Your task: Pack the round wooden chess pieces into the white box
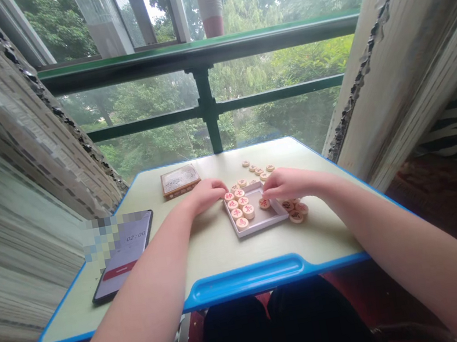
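A shallow grey tray (264,222) lies in the middle of a small cream table with a blue rim (247,278). Several round wooden chess pieces with red characters (238,204) sit in the tray's left part. My left hand (206,194) rests curled at the tray's far left corner, its fingertips touching the pieces there. My right hand (286,183) is pinched on one piece (264,203) inside the tray's right side. More pieces lie loose beyond the tray (257,169) and beside its right edge (296,211).
A brown box lid (179,181) lies at the far left of the table. A phone (123,254) showing a timer lies near the left edge. A green railing (208,104) and window stand behind; woven blinds hang on both sides.
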Demonstrator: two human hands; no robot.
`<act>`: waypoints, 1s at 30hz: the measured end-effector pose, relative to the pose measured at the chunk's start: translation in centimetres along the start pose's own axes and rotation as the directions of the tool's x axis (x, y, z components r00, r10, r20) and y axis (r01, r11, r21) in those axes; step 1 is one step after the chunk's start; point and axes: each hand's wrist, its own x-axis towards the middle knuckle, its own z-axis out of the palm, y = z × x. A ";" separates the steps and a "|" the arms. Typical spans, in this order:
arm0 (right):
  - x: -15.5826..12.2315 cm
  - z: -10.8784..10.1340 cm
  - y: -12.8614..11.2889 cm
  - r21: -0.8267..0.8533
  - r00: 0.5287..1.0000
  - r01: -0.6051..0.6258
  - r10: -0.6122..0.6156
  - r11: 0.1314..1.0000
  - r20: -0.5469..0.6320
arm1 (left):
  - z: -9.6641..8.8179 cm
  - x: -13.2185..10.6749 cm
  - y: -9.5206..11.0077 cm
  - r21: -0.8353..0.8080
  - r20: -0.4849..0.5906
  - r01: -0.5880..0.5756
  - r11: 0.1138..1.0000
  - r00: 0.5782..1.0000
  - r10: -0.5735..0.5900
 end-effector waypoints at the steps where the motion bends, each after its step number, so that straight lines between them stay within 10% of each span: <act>1: 0.1 0.1 0.0 -0.019 1.000 -0.014 0.014 1.000 -0.003 | 0.0 0.0 0.0 -0.001 -0.003 0.001 1.000 1.000 -0.001; 30: -0.5 -0.1 -0.7 0.003 0.990 0.090 -0.090 0.996 0.108 | -0.1 -0.4 0.6 0.026 0.001 -0.002 1.000 1.000 0.002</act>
